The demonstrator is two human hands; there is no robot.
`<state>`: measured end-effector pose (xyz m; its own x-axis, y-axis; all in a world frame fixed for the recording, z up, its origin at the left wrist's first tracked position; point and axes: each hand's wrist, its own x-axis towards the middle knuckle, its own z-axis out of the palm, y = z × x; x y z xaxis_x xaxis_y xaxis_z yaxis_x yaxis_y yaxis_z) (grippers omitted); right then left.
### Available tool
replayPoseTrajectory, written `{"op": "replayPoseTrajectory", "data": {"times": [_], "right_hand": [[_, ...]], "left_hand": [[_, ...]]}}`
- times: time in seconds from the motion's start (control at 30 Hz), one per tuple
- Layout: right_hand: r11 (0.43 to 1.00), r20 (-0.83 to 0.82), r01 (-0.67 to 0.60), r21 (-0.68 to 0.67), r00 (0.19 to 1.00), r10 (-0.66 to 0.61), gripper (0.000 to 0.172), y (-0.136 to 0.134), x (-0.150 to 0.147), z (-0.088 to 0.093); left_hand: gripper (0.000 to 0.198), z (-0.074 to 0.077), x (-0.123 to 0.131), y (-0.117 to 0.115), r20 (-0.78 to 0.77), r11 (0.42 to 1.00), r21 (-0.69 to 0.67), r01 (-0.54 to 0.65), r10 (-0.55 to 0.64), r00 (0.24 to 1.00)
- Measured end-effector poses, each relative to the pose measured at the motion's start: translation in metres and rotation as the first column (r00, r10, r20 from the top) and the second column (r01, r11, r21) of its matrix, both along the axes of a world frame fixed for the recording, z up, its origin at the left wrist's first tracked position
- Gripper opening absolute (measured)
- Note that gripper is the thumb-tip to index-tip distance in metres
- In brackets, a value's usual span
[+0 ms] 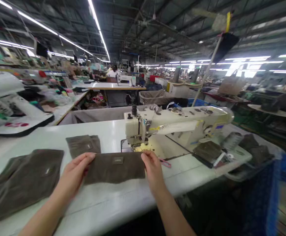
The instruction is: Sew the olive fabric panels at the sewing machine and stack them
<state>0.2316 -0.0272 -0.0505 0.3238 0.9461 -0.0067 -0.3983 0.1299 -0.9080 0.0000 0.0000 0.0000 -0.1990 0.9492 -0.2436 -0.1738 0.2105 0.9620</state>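
A brown fabric piece [115, 167] with a small sewn label lies flat on the white table [103, 203] in front of the sewing machine [172, 126]. My left hand [75, 170] grips its left edge. My right hand [153, 168] grips its right edge, just below the machine's needle area. A second, smaller brown piece [83, 145] lies behind it, partly under it.
A stack of brown fabric pieces [22, 180] lies at the table's left. More dark pieces [252, 149] and a thread cone sit right of the machine. Another machine [12, 108] stands at far left. Bins and other workstations fill the background.
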Motion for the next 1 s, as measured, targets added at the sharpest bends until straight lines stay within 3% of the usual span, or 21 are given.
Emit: {"op": "replayPoseTrajectory", "data": {"times": [0.47, 1.0], "right_hand": [[0.999, 0.004, -0.034, 0.029, 0.999, 0.034, 0.031, 0.001, 0.0, -0.007], [1.0, 0.034, -0.017, 0.022, 0.999, 0.017, 0.032, 0.0, 0.001, -0.014]], "left_hand": [[0.056, -0.008, -0.007, 0.0, -0.03, 0.996, 0.077, 0.037, -0.034, 0.999], [0.051, -0.008, -0.007, -0.006, -0.021, 0.988, 0.119, 0.094, -0.092, 0.996]]}}
